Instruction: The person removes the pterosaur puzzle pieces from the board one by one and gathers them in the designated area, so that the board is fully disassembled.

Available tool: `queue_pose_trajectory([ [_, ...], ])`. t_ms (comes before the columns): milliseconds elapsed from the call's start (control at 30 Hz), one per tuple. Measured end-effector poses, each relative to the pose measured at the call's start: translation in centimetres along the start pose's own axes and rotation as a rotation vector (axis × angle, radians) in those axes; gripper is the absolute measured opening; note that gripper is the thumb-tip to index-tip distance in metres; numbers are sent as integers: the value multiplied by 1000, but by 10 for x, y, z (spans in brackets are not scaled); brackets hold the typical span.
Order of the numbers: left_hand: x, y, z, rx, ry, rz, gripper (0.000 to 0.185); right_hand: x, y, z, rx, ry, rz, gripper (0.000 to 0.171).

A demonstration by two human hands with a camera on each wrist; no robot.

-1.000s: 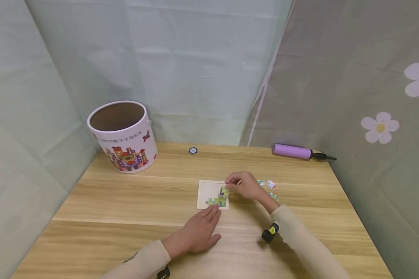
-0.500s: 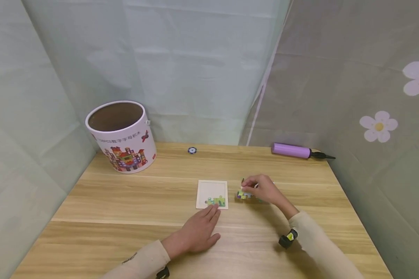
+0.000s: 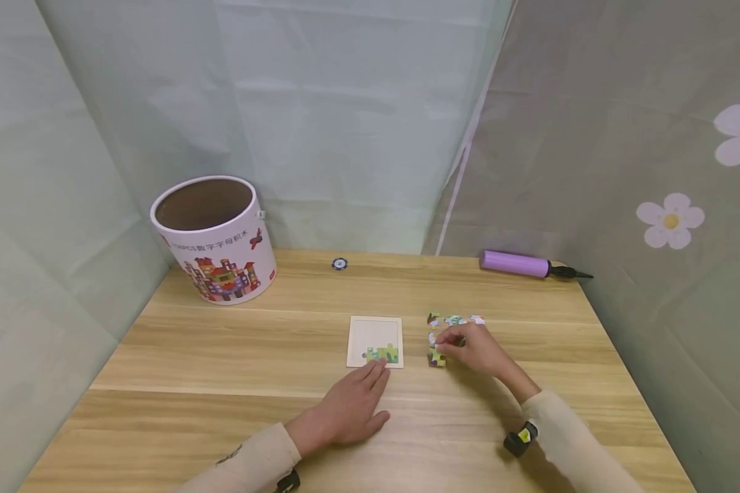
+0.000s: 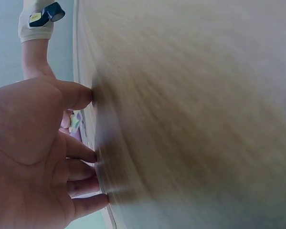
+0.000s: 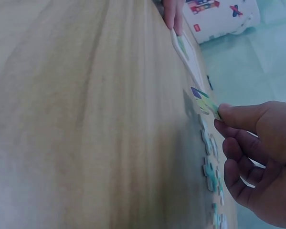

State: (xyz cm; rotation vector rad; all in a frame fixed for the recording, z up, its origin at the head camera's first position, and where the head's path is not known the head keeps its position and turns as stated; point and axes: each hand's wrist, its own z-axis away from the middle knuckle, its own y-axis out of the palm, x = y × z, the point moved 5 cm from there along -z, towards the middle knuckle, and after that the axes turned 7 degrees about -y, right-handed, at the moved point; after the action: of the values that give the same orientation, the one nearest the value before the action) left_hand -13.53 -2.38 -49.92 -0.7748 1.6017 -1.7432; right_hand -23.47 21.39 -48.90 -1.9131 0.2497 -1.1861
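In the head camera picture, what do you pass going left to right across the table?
Printed tub → small round token → puzzle tray → loose puzzle pieces → purple pump.

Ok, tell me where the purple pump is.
In the head view, the purple pump lies at the table's far right edge, beyond the loose puzzle pieces.

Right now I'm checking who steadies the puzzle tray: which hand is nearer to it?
Left. The left hand lies flat on the table with its fingertips at the puzzle tray's near edge; the right hand is off to the tray's right, among the loose pieces.
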Motion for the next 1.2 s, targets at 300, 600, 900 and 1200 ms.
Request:
queue_pose_trajectory([
  [300, 0, -1, 1, -4, 0, 1, 68, -4, 7, 7, 2, 21, 19, 6],
  [600, 2, 0, 2, 33, -49, 56, 69, -2, 7, 7, -3, 19, 48, 7],
  [900, 3, -1, 1, 7, -65, 50, 69, 10, 5, -7, -14, -29, 81, 5],
  [1200, -1, -4, -1, -35, -28, 49, 66, 26, 23, -30, 48, -74, 67, 9],
])
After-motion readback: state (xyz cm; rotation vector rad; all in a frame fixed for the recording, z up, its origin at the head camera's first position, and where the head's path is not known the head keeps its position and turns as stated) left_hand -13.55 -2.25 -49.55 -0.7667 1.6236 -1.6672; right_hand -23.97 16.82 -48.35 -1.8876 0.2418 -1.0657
